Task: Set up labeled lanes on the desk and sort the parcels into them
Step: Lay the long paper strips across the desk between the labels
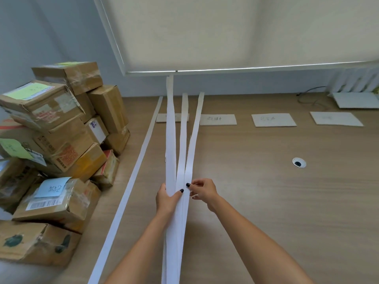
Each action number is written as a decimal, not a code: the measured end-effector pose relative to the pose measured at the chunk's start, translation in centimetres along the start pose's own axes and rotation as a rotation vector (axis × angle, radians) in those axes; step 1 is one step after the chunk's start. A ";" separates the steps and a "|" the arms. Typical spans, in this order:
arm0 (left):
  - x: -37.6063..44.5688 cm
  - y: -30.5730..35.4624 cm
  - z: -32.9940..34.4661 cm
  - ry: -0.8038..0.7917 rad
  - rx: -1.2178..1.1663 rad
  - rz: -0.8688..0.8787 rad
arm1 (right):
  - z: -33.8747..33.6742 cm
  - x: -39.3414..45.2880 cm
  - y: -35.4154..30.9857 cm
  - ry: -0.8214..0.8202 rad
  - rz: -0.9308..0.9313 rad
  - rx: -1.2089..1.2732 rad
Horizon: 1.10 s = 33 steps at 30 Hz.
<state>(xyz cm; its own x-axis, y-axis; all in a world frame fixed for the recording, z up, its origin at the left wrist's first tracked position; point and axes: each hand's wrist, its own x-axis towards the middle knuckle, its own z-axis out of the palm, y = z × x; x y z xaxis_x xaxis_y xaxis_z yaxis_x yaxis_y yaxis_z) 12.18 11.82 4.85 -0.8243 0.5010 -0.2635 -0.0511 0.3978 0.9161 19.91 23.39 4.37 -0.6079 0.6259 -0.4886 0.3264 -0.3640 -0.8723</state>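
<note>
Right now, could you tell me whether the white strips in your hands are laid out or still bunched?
Still bunched: the strips meet in the left hand and fan apart only at their far ends.

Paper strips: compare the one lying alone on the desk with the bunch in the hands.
The lone strip lies flat on the desk, untouched; the bunched strips are gripped by the left hand and pinched by the right hand. The lone strip runs straight; the bunch fans apart at the far end. Both are long, white and narrow.
</note>
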 end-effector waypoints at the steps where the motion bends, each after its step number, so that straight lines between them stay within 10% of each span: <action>1: 0.3 0.0 0.0 0.023 0.027 0.003 | -0.1 0.3 0.1 0.019 0.001 -0.002; 33: 4.6 0.2 -1.5 -0.030 0.009 0.026 | -0.1 5.7 5.8 0.144 0.218 -0.221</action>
<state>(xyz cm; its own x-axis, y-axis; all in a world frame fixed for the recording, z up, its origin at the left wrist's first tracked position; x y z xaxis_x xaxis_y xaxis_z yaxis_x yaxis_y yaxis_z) 7.54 13.05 4.23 -0.8079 0.5344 -0.2484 -0.0242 0.3911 0.9200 18.42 24.92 -3.46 -0.4036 0.6463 -0.6476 0.5960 -0.3513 -0.7220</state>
